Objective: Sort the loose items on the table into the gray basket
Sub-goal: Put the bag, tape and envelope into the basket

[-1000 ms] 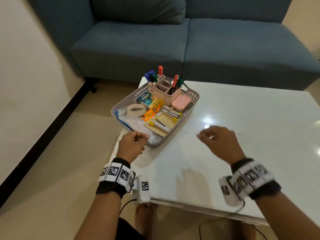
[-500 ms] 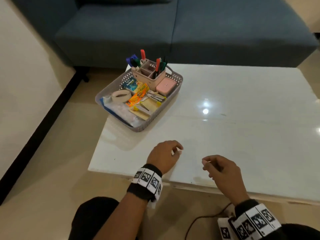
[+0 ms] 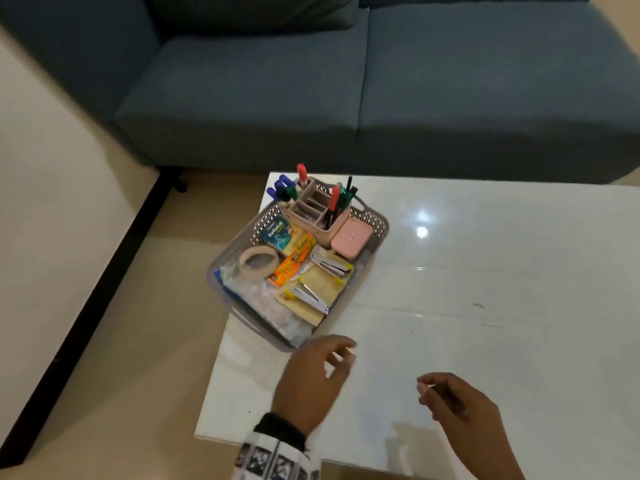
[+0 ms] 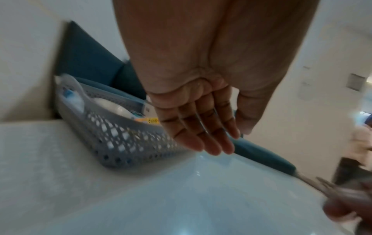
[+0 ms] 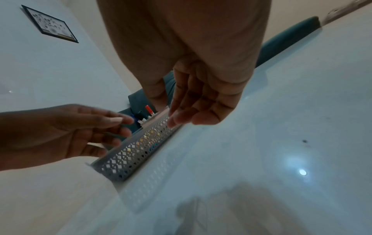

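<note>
The gray lattice basket [image 3: 372, 220] stands on the far left corner of the white table [image 3: 485, 289]. It holds a pink pen organizer [image 3: 318, 213] with markers, a pink box [image 3: 351, 237], a tape roll [image 3: 258, 261], staplers [image 3: 308, 297], packets and a plastic bag. My left hand [image 3: 343, 355] hovers just in front of the basket's near corner, fingers straight, holding nothing. The left wrist view shows the left hand [image 4: 211, 143] bare beside the basket [image 4: 124, 143]. My right hand [image 3: 427, 388] hangs over the bare table to the right, loosely curled and holding nothing. In the right wrist view the right hand [image 5: 187, 117] is also bare.
A blue sofa [image 3: 311, 81] runs close behind the table. The table's left and front edges lie near my hands, with tiled floor [image 3: 104, 341] beyond. A wide stretch of glossy tabletop extends to the right of the basket.
My left hand has moved from the table's front edge up to the basket's near corner, and its fingers have straightened. The right hand stays low over the table.
</note>
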Demonstrator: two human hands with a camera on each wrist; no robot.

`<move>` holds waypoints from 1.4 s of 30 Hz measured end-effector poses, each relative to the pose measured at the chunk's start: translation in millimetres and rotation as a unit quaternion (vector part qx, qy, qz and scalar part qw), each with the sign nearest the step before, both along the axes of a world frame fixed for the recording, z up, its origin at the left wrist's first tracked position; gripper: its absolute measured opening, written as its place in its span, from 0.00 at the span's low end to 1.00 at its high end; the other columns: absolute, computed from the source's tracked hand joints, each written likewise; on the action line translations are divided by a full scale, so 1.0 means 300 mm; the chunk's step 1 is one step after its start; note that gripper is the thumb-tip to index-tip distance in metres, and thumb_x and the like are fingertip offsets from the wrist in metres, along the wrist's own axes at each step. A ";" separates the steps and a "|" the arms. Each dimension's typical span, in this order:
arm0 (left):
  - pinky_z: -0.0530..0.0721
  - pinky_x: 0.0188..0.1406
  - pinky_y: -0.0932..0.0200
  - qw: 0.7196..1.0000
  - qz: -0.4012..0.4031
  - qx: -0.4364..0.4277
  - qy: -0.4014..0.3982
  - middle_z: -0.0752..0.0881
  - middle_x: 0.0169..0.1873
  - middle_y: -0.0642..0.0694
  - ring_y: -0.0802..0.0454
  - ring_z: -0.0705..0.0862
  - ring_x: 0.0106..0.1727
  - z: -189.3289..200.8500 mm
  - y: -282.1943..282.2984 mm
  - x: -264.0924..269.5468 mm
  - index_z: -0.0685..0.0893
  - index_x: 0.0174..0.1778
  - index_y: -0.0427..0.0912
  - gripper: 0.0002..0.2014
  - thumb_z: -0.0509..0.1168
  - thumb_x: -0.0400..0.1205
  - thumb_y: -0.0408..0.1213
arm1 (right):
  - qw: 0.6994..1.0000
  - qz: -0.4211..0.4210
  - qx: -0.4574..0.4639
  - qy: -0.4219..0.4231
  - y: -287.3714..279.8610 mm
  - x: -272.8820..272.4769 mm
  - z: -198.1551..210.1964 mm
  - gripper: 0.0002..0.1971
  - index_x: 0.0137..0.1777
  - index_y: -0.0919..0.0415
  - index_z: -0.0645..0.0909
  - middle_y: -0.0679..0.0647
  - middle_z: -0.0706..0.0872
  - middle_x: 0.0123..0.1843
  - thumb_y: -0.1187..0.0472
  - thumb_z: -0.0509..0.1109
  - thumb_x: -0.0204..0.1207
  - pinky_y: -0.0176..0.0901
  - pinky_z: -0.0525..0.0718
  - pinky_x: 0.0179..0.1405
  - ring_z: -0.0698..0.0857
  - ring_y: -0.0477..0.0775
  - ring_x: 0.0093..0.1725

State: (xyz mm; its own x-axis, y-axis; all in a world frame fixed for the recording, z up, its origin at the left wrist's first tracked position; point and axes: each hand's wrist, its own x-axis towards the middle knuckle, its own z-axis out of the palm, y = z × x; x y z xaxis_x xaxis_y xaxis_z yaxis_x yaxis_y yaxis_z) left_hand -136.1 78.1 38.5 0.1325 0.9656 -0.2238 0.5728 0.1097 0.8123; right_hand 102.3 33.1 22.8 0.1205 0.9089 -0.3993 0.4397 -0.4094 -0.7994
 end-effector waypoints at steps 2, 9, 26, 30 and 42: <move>0.79 0.39 0.72 0.999 0.046 0.018 0.012 0.88 0.43 0.59 0.64 0.84 0.42 0.087 0.088 -0.126 0.88 0.53 0.56 0.10 0.70 0.81 0.35 | 0.999 -0.014 -0.009 0.029 0.076 -0.058 0.049 0.08 0.49 0.40 0.85 0.49 0.90 0.37 0.56 0.76 0.76 0.51 0.90 0.39 0.88 0.51 0.33; 0.83 0.61 0.48 0.948 0.074 -0.012 0.311 0.87 0.59 0.46 0.44 0.85 0.59 0.149 0.635 -0.513 0.84 0.65 0.47 0.16 0.69 0.81 0.42 | 0.973 -0.141 -0.127 0.132 0.390 -0.416 0.031 0.32 0.77 0.58 0.70 0.58 0.84 0.65 0.50 0.76 0.75 0.57 0.91 0.48 0.87 0.62 0.58; 0.79 0.44 0.60 0.953 0.049 -0.091 0.284 0.92 0.44 0.43 0.48 0.85 0.39 -0.086 0.703 -0.631 0.92 0.51 0.45 0.08 0.70 0.81 0.43 | 0.984 -0.147 -0.078 -0.056 0.487 -0.512 -0.123 0.25 0.73 0.48 0.75 0.56 0.88 0.58 0.65 0.64 0.76 0.50 0.84 0.51 0.86 0.66 0.56; 0.86 0.50 0.56 0.969 0.121 -0.099 0.191 0.93 0.41 0.44 0.47 0.89 0.40 -0.115 0.531 -0.559 0.92 0.48 0.42 0.06 0.73 0.80 0.40 | 0.994 -0.034 -0.050 -0.090 0.582 -0.325 -0.098 0.19 0.70 0.47 0.78 0.57 0.89 0.59 0.61 0.64 0.81 0.42 0.78 0.48 0.87 0.62 0.56; 0.73 0.69 0.74 0.993 0.077 -0.084 -0.027 0.69 0.77 0.69 0.73 0.71 0.75 -0.105 0.133 -0.537 0.69 0.80 0.56 0.49 0.85 0.63 0.42 | 0.979 0.159 -0.074 0.106 0.259 -0.236 -0.046 0.65 0.83 0.27 0.43 0.24 0.63 0.78 0.59 0.88 0.60 0.36 0.84 0.62 0.73 0.31 0.71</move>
State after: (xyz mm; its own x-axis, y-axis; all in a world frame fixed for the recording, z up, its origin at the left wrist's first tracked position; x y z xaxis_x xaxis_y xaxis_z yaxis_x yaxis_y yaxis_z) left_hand -297.0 118.1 7.0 0.0022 0.9251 -0.3798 0.4956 0.3289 0.8039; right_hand 31.6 110.7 9.0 -0.2592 0.8176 -0.5141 0.3934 -0.3968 -0.8294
